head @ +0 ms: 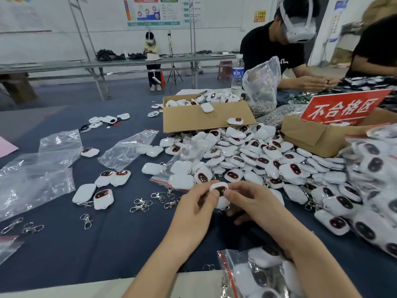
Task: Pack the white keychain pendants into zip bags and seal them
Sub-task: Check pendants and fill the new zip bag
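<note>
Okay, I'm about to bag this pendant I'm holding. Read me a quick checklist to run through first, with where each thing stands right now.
1. Pendant secure: ok, left hand and right hand both pinch it.
2. Clasp attached to it: cannot tell, fingers hide its lower edge.
3. Zip bag available: ok, one lies on the cloth left of the pile.
4. That bag's mouth open: cannot tell.
5. A hand free to pick up the bag: not ok, both hold the pendant.
6. Filled bag by the right forearm sealed: cannot tell.
</note>
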`<state>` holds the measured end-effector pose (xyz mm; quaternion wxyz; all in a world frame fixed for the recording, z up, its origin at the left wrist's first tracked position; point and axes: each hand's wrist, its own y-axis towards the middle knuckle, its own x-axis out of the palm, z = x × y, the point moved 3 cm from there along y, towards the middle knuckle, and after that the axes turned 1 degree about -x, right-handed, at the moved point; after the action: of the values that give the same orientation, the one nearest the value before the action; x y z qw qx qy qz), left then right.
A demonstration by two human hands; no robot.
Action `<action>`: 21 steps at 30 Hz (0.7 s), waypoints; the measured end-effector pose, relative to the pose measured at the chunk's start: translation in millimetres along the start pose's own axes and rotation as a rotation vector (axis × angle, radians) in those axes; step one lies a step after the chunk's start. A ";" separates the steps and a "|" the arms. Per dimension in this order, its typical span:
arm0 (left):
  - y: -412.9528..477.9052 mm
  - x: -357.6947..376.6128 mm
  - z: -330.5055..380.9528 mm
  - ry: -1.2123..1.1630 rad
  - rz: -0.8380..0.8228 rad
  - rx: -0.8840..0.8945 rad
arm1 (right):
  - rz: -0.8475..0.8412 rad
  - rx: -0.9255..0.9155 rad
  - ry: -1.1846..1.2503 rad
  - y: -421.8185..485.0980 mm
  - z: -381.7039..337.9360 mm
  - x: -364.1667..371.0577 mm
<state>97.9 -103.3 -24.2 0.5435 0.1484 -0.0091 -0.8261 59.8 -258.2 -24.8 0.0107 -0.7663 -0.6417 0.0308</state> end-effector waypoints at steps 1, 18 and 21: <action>0.1 -0.1 -0.6 -0.009 -0.004 -0.003 | -0.003 0.001 0.002 0.0 0.4 0.1; 1.0 1.7 0.8 -0.050 -0.024 0.009 | 0.020 -0.014 -0.022 -0.7 -0.7 -0.5; 0.1 3.2 3.7 -0.042 -0.033 0.035 | 0.021 -0.014 -0.032 -1.7 -1.1 -1.9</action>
<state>95.9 -106.8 -21.4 0.5269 0.1405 -0.0324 -0.8376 57.9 -259.7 -23.6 -0.0053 -0.7724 -0.6339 0.0386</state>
